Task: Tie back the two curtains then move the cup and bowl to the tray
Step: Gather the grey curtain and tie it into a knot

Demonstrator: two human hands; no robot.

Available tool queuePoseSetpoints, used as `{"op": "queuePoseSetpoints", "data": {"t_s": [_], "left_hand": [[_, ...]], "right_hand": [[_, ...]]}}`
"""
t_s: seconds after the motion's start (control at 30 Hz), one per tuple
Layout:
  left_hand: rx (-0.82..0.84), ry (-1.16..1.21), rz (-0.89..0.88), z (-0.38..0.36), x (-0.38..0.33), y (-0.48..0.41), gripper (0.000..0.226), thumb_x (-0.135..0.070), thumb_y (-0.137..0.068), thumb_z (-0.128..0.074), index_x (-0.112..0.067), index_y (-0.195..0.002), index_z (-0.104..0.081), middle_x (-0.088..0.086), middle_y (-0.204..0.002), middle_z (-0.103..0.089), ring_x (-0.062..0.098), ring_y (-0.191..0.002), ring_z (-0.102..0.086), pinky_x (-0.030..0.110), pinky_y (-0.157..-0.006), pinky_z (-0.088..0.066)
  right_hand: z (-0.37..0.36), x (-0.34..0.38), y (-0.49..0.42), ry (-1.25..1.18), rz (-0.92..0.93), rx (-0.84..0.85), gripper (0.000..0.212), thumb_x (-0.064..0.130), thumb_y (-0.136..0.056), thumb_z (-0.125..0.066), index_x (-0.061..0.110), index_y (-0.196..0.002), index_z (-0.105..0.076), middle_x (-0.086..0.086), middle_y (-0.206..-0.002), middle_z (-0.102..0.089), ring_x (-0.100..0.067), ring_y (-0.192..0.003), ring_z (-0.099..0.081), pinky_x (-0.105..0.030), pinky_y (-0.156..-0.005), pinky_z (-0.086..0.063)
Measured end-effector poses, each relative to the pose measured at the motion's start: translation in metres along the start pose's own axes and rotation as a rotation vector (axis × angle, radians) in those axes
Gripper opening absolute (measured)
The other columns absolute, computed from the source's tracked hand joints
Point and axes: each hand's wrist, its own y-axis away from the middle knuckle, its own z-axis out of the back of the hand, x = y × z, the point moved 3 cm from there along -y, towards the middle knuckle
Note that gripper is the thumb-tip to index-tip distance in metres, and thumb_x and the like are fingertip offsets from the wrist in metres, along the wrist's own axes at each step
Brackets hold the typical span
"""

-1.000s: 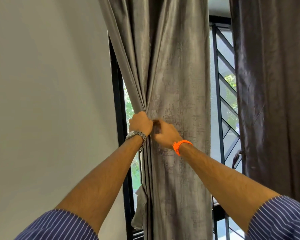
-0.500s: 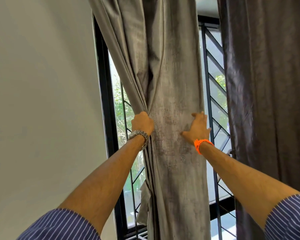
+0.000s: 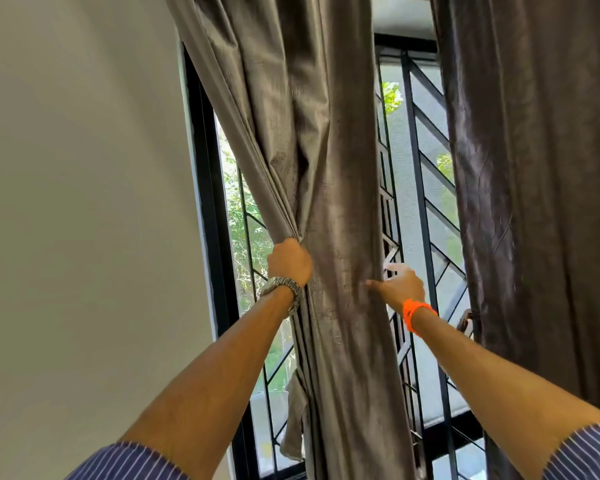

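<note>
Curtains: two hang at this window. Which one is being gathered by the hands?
The lighter grey curtain on the left: the left hand bunches its edge, the right hand reaches round it. The darker curtain hangs untouched.

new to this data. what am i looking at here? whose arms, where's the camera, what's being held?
There is no robot here: a person does the job with bare hands, and the single camera sits on their head, looking forward at a window. So the two arms coming up from the bottom edge are the wearer's own.

The left hand, the one with the metal watch, is closed on the gathered edge of the grey curtain. The right hand, with the orange wristband, is open, thumb on the front of the curtain's other edge and fingers reaching around it, not gripping.

A second, darker curtain hangs loose on the right. Between them you see the window grille and trees outside. On the left is a plain wall.

Neither curtain is tied back yet. No cup, bowl or tray is in view.
</note>
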Motion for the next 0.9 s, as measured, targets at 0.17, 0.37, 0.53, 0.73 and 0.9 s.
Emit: {"op": "queuePoseSetpoints", "data": {"t_s": [0.17, 0.37, 0.53, 0.73, 0.9], "left_hand": [[-0.039, 0.009, 0.021, 0.003, 0.007, 0.007, 0.034, -0.023, -0.100, -0.039, 0.003, -0.111, -0.058, 0.022, -0.109, -0.064, 0.041, -0.100, -0.061, 0.044, -0.081, -0.050], [-0.027, 0.037, 0.001, 0.019, 0.018, 0.017, 0.035, -0.024, -0.099, -0.039, 0.001, -0.104, -0.062, 0.022, -0.107, -0.065, 0.040, -0.099, -0.062, 0.042, -0.081, -0.049], [0.008, 0.088, -0.022, 0.035, 0.031, 0.029, 0.038, -0.027, -0.098, -0.038, 0.003, -0.099, -0.062, 0.025, -0.109, -0.064, 0.043, -0.100, -0.060, 0.043, -0.083, -0.046], [0.109, 0.212, 0.022, 0.053, 0.040, 0.046, 0.083, -0.076, -0.087, -0.020, -0.005, -0.088, -0.064, 0.021, -0.102, -0.066, 0.039, -0.094, -0.062, 0.044, -0.088, -0.049], [0.069, 0.167, 0.035, 0.071, 0.036, 0.051, 0.072, -0.086, -0.067, -0.051, -0.016, -0.057, -0.040, 0.002, -0.059, -0.049, 0.025, -0.058, -0.053, 0.027, -0.051, -0.040]], "right_hand": [[-0.035, 0.038, 0.023, 0.016, 0.184, 0.169, 0.035, 0.021, -0.073, -0.078, 0.013, -0.107, -0.074, -0.006, -0.081, -0.074, -0.017, -0.075, -0.070, -0.034, -0.080, -0.058], [-0.073, 0.082, 0.056, 0.092, 0.337, 0.225, 0.020, 0.011, -0.071, -0.066, 0.006, -0.089, -0.073, -0.011, -0.083, -0.072, -0.026, -0.076, -0.068, -0.026, -0.069, -0.057], [-0.093, 0.111, 0.095, 0.163, 0.493, 0.265, 0.021, 0.017, -0.070, -0.056, 0.000, -0.078, -0.066, -0.019, -0.076, -0.066, -0.032, -0.066, -0.062, -0.024, -0.050, -0.043], [-0.099, 0.128, 0.128, 0.227, 0.583, 0.251, 0.027, 0.014, -0.092, -0.055, -0.001, -0.113, -0.063, -0.021, -0.109, -0.067, -0.035, -0.104, -0.061, -0.035, -0.085, -0.047], [-0.091, 0.129, 0.137, 0.194, 0.529, 0.284, 0.017, -0.005, -0.078, -0.055, -0.008, -0.091, -0.065, -0.023, -0.087, -0.069, -0.034, -0.077, -0.065, -0.027, -0.059, -0.048]]}}
